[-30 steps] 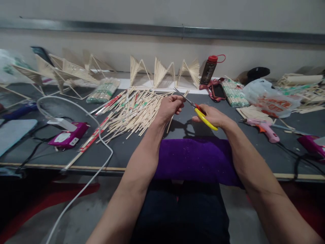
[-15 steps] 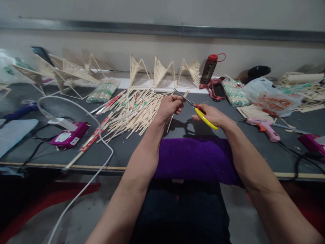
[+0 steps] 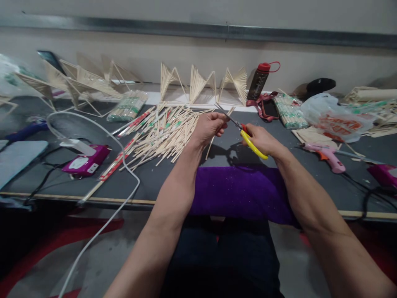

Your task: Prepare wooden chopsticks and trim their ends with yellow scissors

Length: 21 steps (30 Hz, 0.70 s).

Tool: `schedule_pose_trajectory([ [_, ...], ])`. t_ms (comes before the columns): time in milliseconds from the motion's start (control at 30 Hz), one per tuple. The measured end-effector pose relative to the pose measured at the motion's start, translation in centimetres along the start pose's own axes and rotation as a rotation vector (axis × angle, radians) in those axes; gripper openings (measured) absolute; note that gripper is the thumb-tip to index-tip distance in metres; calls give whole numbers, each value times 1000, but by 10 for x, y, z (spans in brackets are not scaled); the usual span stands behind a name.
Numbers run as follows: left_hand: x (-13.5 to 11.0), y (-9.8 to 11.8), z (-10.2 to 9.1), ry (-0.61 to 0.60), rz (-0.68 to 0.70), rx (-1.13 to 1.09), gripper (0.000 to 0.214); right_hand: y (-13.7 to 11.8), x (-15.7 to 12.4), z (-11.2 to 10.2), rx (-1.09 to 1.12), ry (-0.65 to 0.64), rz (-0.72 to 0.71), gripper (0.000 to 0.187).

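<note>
My right hand (image 3: 263, 140) grips scissors (image 3: 254, 147) by their yellow and red handles. The blades point up and to the left, past the fingers of my left hand (image 3: 210, 127). Those fingers are pinched together close to the blades; whatever they hold is too small or hidden to make out. Behind and left of my left hand lies a loose pile of thin wooden sticks (image 3: 164, 138), some with clear, green and red wrapping. A purple cloth (image 3: 235, 192) hangs over the table edge beneath my forearms.
Fan-shaped stick structures (image 3: 203, 87) stand along the wall, beside a red-capped bottle (image 3: 259, 82). To the right are a pink glue gun (image 3: 328, 155) and a plastic bag (image 3: 335, 118). At left, a white cable (image 3: 136, 182) runs from a magenta box (image 3: 88, 161) over the table edge.
The whole view has shifted slightly. Both hands keep nearly the same pose over the table, with the scissors still by the left fingers.
</note>
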<state>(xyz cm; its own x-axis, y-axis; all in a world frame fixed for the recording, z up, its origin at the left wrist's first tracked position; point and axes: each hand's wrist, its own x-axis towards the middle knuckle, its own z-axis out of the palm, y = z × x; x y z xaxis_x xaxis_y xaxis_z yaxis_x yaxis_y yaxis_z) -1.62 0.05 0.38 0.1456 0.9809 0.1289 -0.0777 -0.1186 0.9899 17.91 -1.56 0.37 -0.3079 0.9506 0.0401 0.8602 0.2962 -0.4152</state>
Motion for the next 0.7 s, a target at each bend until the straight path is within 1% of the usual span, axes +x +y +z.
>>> schedule_pose_trajectory([
  [133, 0, 1, -1, 8, -10, 4, 16, -1, 0, 1, -34, 42, -6, 14],
  [233, 0, 0, 0, 16, 2, -3, 14, -2, 1, 2, -48, 72, 6, 15],
  [367, -1, -1, 4, 77, -1, 27, 13, 0, 3, 3, -56, 97, 38, 18],
  [533, -3, 0, 8, 96, 93, 97, 17, 5, 5, 5, -47, 141, 42, 17],
  [633, -2, -2, 8, 132, 168, 150, 15, 6, 6, 6, -39, 148, 33, 16],
  [700, -1, -4, 8, 160, 195, 198, 12, 6, 6, 7, -40, 147, 28, 16],
])
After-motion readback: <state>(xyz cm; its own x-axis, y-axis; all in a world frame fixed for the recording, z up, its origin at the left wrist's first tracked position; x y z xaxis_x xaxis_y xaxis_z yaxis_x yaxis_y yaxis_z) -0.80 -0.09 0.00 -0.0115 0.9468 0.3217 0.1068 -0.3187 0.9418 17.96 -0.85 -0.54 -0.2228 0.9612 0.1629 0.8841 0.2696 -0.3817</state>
